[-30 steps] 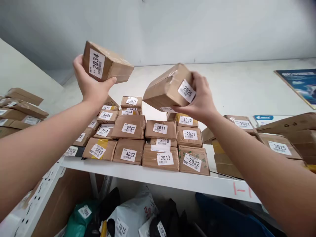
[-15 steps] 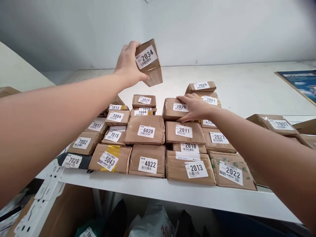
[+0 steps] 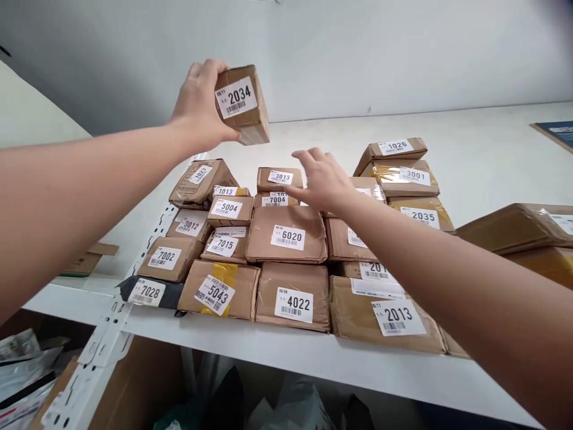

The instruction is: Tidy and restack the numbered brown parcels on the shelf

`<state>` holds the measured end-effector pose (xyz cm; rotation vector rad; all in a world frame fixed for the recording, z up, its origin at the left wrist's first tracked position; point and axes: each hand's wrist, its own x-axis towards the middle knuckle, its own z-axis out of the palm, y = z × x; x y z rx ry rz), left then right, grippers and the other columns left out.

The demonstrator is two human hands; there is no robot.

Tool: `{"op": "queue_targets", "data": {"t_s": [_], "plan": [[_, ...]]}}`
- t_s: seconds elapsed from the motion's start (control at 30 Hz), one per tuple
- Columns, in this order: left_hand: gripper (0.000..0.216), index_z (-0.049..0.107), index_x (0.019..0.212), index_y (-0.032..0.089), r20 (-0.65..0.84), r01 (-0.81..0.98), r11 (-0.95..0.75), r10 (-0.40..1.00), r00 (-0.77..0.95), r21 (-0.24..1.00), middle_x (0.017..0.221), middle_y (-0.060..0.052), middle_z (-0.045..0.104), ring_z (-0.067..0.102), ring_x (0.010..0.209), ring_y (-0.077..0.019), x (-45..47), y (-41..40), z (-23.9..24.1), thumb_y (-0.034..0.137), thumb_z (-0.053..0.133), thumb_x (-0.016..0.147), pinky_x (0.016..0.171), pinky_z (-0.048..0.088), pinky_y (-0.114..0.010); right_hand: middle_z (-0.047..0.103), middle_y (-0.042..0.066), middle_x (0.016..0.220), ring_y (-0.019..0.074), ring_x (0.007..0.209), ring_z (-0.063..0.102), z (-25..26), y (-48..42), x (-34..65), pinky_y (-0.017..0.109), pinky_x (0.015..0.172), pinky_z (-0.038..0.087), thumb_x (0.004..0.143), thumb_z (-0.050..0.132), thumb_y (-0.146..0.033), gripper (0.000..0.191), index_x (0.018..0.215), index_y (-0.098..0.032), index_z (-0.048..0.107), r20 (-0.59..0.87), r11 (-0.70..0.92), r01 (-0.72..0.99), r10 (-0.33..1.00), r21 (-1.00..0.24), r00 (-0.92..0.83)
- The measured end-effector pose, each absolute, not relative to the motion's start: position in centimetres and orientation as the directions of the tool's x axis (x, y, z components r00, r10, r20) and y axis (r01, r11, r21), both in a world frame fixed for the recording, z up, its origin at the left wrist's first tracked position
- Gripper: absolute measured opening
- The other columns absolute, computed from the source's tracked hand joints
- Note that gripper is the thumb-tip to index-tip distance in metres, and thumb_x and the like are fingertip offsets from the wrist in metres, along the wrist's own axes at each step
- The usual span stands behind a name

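Parcel 2034 (image 3: pixel 242 103) in left hand (image 3: pixel 199 107) fingers; right hand (image 3: pixel 324 179) spread, empty.

white shelf (image 3: pixel 286 349), stacked brown numbered parcels (image 3: pixel 293 289), dark parcel (image 3: pixel 147 292)

Bright, even, diffuse light; soft faint shadows; sharp centre, wide-angle stretching at edges.
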<state>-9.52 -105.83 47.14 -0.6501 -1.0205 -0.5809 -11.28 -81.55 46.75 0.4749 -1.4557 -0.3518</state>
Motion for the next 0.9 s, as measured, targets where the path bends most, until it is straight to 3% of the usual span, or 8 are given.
{"op": "queue_targets", "data": {"t_s": [0.13,0.27,0.4,0.57,0.73,0.9], "plan": [[0.094,0.047,0.12,0.029,0.93,0.69,0.69,-0.064,0.361,-0.22,0.124,0.001,0.047,0.038,0.116,-0.0274,-10.3,-107.0,46.9,0.018,0.089,0.037,0.116,0.025,-0.054,0.042,0.017,0.138,0.0444,0.119,0.041,48.8,-84.8,-13.4,0.061,0.098,0.037,0.076,0.061,-0.052,0.081,0.143,-0.016,0.035,0.926,0.926,-0.085,-0.372,0.367,-0.059],[0.093,0.052,0.116,0.027,0.957,0.715,0.668,-0.016,0.29,-0.205,0.123,0.002,0.05,0.038,0.12,-0.029,-11.4,-107.3,47.2,0.023,0.091,0.032,0.117,0.024,-0.052,0.049,0.018,0.129,0.0406,0.119,0.044,49.8,-85.1,-14.8,0.055,0.099,0.038,0.081,0.054,-0.054,0.072,0.139,-0.014,0.041,0.926,0.939,-0.07,-0.345,0.338,-0.155],[0.092,0.046,0.13,0.03,0.966,0.61,0.766,0.052,0.254,-0.201,0.132,0.003,0.048,0.039,0.123,-0.0293,-12.1,-107.5,47.4,0.039,0.083,0.046,0.111,0.032,-0.047,0.051,0.017,0.123,0.0371,0.111,0.05,50.1,-84.3,-15.2,0.049,0.095,0.043,0.075,0.06,-0.058,0.072,0.132,-0.016,0.047,0.91,0.92,-0.035,-0.391,0.39,-0.14],[0.092,0.039,0.137,0.032,0.982,0.422,0.887,0.151,0.113,-0.185,0.139,-0.002,0.048,0.045,0.122,-0.0303,-12.6,-107.5,48.1,0.037,0.074,0.052,0.1,0.04,-0.042,0.051,0.017,0.121,0.0337,0.104,0.054,50.8,-83.9,-14.7,0.047,0.088,0.047,0.072,0.062,-0.061,0.073,0.129,-0.016,0.048,0.918,0.936,-0.035,-0.35,0.35,-0.188],[0.093,0.036,0.139,0.027,0.967,0.373,0.899,0.254,-0.016,-0.23,0.138,-0.007,0.048,0.047,0.123,-0.0313,-14.6,-107.1,48.6,0.04,0.071,0.055,0.099,0.041,-0.039,0.05,0.016,0.12,0.0314,0.101,0.055,50.7,-84.1,-14.4,0.045,0.085,0.048,0.071,0.063,-0.057,0.072,0.129,-0.016,0.049,0.922,0.942,-0.049,-0.335,0.332,-0.195],[0.089,0.029,0.146,0.025,0.967,0.293,0.937,0.231,-0.109,-0.19,0.147,-0.009,0.032,0.041,0.128,-0.0356,-17.0,-106.9,48.1,0.043,0.062,0.065,0.106,0.035,-0.044,0.049,0.016,0.124,0.032,0.106,0.053,50.2,-84.5,-14.4,0.047,0.092,0.045,0.072,0.064,-0.055,0.073,0.131,-0.016,0.048,0.936,0.955,-0.077,-0.297,0.287,-0.189]]}}
